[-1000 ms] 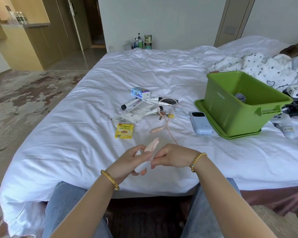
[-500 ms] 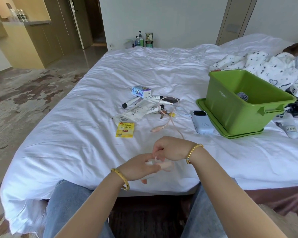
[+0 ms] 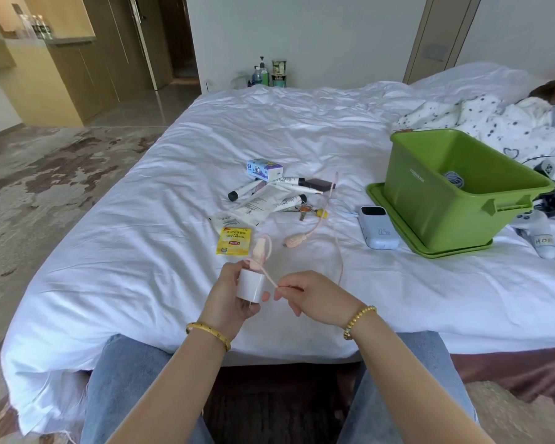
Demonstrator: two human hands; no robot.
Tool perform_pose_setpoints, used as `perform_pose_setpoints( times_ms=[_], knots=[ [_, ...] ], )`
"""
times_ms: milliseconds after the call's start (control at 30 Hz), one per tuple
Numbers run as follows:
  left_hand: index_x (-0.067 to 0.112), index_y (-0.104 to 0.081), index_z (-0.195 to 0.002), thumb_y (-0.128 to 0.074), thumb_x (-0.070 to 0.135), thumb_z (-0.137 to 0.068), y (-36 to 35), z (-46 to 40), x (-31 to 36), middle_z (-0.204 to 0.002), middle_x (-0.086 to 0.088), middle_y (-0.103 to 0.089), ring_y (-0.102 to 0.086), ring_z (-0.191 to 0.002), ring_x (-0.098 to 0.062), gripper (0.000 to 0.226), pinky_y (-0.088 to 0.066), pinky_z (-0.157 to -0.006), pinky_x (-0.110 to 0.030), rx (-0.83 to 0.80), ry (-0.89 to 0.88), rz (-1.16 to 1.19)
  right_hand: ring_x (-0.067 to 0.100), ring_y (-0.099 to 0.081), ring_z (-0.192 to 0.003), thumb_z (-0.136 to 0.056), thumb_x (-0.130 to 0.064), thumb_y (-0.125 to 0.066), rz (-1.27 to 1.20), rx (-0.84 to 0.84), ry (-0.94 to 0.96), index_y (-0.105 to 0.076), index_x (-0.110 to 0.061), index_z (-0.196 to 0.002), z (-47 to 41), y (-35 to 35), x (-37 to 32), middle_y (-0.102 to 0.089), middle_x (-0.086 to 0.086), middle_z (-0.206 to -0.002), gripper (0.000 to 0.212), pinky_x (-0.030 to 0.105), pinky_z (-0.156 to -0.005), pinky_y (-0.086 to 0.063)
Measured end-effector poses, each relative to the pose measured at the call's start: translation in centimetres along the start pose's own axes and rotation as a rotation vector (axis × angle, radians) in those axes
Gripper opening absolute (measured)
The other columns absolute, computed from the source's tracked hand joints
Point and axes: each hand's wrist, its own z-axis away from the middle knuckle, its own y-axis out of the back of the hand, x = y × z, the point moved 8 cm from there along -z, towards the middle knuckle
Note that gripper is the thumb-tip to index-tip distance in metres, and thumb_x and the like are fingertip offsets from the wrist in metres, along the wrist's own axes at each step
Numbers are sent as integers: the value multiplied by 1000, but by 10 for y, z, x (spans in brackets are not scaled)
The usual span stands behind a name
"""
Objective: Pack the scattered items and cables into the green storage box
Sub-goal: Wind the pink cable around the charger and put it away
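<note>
Bed: white duvet (image 3: 173,225), scattered items
Box: green storage box (image 3: 430,200) holds coiled cable (image 3: 452,180)
Left hand (image 3: 228,299): grips white charger (image 3: 251,285)
Right hand (image 3: 314,299): pinches pink cable (image 3: 337,248)

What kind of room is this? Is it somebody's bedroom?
Most likely a bedroom, maybe in a hotel or flat. A big bed with a rumpled white duvet fills the view, a spotted blanket lies near its head, and an open doorway beside wooden cabinets leads out.
</note>
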Motion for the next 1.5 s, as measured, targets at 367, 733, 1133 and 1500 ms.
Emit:
perform_pose_setpoints(
  times_ms=[367, 733, 1133, 1500],
  knots=[
    [24, -66, -78, -56, 31, -82, -5, -1, -2, -75, 1, -52, -49, -46, -17, 13, -25, -35, -17, -111, -35, -179, -1, -42, -39, -92, -27, -53, -53, 12, -97, -72, -18, -82, -3, 7, 30, -48, -5, -52, 23, 8, -43, -32],
    [33, -45, -107, -57, 42, -85, -30, 10, -16, -83, 6, -61, -59, -48, -9, 26, -34, -40, -14, -406, -45, -953, 8, -38, -50, -82, -33, -67, -64, 59, -188, -60, -20, -55, -10, 44, 23, -49, 2, -62, 31, 19, -50, -32],
    [26, -65, -95, -43, 32, -97, -15, 3, -4, -83, 5, -64, -54, -54, -15, 23, -37, -40, -15, -89, -7, -161, 2, -33, -37, -93, -19, -49, -166, 89, 48, -69, -14, -80, 5, 21, -20, -38, -8, -49, 24, 12, -41, -27],
    [22, -60, -93, -52, 44, -89, -10, 4, -8, -77, -1, -57, -56, -53, -14, 24, -33, -50, -22, -106, -5, -314, -1, -38, -35, -90, -22, -53, -33, -117, -77, -72, -10, -84, 7, 9, 3, -43, -11, -47, 23, 10, -45, -32]
  ],
)
